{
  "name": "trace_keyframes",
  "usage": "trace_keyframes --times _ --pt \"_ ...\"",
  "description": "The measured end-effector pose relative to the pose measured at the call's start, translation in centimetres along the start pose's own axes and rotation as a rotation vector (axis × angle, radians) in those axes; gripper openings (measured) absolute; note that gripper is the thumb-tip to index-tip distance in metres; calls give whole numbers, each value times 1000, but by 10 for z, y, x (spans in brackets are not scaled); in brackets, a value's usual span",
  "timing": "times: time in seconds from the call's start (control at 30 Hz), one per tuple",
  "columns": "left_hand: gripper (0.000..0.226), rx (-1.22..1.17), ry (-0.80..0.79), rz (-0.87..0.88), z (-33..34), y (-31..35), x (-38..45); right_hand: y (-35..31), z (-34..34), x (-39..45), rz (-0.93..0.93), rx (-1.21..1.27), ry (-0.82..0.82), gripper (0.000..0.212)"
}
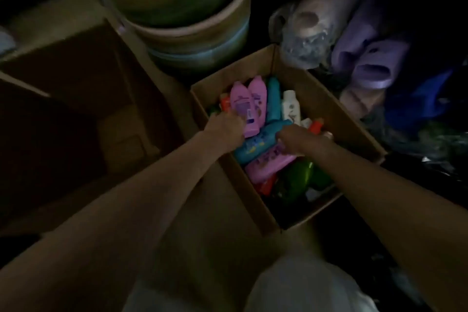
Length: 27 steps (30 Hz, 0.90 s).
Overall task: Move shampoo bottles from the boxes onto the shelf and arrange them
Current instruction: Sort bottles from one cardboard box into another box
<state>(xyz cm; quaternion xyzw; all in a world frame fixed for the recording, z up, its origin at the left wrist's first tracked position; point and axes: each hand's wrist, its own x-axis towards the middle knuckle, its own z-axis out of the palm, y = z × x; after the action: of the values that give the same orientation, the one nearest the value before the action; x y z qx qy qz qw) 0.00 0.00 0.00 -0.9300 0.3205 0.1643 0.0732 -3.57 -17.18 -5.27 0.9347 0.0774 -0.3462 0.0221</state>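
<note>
An open cardboard box on the floor holds several shampoo bottles lying loose: pink, teal, white, green and orange-capped ones. My left hand reaches in at the box's left side and grips the lower end of a pink bottle, which points away from me beside a second pink bottle. My right hand is in the middle of the box, fingers curled over the upper end of a teal bottle that lies slantwise. Under it lie another pink bottle and a green bottle. No shelf is in view.
The scene is very dark. A second, larger cardboard box stands open at the left. Stacked round tubs stand behind the boxes. Purple slippers in plastic wrap and a blue bag lie to the right.
</note>
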Motion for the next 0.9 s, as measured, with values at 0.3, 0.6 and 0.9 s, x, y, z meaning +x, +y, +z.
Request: trace_keyframes --times 0.3,0.6,0.9 --pt "90 -211 -312 88 83 33 28 11 32 34 -94 -111 -13 83" --pt "56 -933 97 -131 64 13 45 22 -70 14 -176 221 171 23" --pt "46 -1576 418 -627 36 -40 50 -2 -48 104 194 1037 553 33"
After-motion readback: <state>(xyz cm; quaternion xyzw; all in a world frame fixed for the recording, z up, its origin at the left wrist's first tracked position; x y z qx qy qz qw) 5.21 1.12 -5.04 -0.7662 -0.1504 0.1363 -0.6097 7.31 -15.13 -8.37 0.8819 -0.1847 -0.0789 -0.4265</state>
